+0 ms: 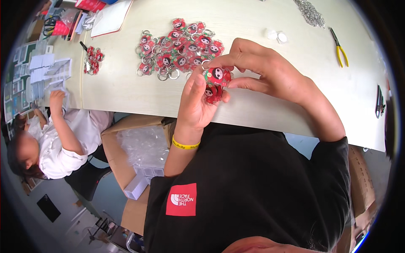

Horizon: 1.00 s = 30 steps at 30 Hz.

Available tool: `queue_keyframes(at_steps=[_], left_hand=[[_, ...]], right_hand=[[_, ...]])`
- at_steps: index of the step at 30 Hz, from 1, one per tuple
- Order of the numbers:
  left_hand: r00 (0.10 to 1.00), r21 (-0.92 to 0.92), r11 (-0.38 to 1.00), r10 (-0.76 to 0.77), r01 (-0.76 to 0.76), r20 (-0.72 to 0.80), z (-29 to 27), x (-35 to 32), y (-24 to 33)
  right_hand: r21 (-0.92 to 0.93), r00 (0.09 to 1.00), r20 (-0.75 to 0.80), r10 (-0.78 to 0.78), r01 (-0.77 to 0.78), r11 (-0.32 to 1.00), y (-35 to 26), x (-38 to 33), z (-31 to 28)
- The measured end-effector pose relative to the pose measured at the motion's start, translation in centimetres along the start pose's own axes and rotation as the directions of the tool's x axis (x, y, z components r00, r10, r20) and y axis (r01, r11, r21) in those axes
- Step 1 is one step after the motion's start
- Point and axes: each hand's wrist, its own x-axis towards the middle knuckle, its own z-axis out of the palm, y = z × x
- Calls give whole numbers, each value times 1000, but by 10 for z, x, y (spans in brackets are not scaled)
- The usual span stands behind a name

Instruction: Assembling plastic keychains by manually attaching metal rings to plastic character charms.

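Note:
My left hand (195, 103), with a yellow band at its wrist, is closed round a few red acrylic keychains (212, 94) just above the table's near edge. Against them, the thumb and fingers of my right hand (272, 74) pinch the edge of another red keychain (217, 74) printed with a cartoon figure. My fingers partly cover the held pieces, so their number cannot be made out. Just beyond my hands lies a pile of similar keychains (179, 47) with silver split rings, spread on the pale table (261, 111).
Yellow-handled pliers (341, 55) and a heap of silver chains (310, 13) lie to the right. Small white round pieces (280, 37) sit beyond my right hand. Leftward are a smaller keychain cluster (93, 61), a notebook (110, 17), an open carton (114, 147) and a seated co-worker (69, 147).

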Motion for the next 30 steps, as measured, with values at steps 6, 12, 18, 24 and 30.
queue_keyframes(at_steps=[6, 12, 18, 24, 30], left_hand=[[989, 146, 988, 79, -59, -129, 18, 3, -3], [989, 167, 985, 72, -50, -129, 13, 5, -7], [982, 220, 972, 120, -86, -147, 13, 3, -9], [974, 231, 965, 160, -121, -160, 18, 2, -10], [994, 266, 962, 79, -57, -74, 19, -6, -10]], right_hand=[[115, 989, -138, 50, -34, 993, -10, -3, -3], [37, 981, -168, 93, -88, 995, -7, -5, 5], [35, 979, -170, 108, -104, 994, -7, -6, 12], [-151, 976, -217, 22, -56, 987, -9, -7, 20], [-235, 955, -295, 0, -73, 969, 7, -4, 9]])
